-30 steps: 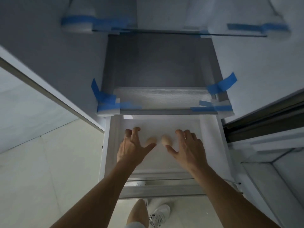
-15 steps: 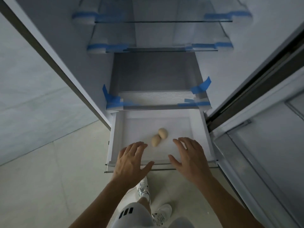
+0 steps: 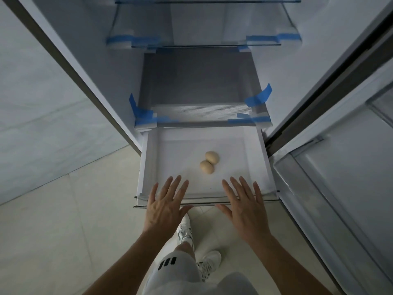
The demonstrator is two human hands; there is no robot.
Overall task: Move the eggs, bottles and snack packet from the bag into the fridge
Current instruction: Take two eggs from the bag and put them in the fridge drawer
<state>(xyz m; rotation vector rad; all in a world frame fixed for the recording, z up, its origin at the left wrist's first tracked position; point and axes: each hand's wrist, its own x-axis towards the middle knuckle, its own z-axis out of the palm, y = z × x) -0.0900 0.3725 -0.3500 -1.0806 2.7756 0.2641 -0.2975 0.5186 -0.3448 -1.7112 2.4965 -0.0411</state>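
Two tan eggs [image 3: 209,162] lie touching each other in the middle of the white fridge drawer [image 3: 148,167], which is pulled out. My left hand [image 3: 164,204] hovers flat over the drawer's front left edge, fingers spread, holding nothing. Over the front right edge my right hand [image 3: 242,204] is held the same way, empty. Both hands are apart from the eggs. The bag, bottles and snack packet are out of sight.
Above the drawer sit a grey shelf [image 3: 200,81] and glass shelves [image 3: 204,42], held with blue tape [image 3: 258,96]. The fridge door [image 3: 344,188] stands open on the right. A wall panel [image 3: 42,103] is on the left. My legs and white shoes [image 3: 186,231] stand on the tiled floor.
Both hands have drawn back from the eggs to the drawer's front edge. The eggs stay in the drawer. My view has pulled back and risen.
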